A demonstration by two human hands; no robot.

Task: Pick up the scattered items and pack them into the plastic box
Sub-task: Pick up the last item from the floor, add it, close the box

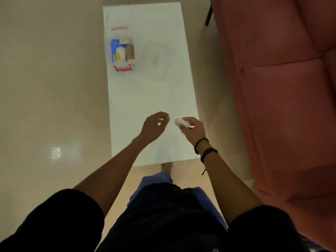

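My right hand (192, 129) grips a small white roll (181, 122) over the worktop (145, 91); my left hand (154, 125) hovers beside it, fingers loosely curled, empty.

We see a smooth, matt white table (151, 99) on glossy pale floor tiles (54, 124), a clear plastic box (122, 51) with red clips at 11 o'clock holding 1 brown cardboard roll (130, 52), and a soft pink cloth sofa (283, 88) at 3 o'clock.
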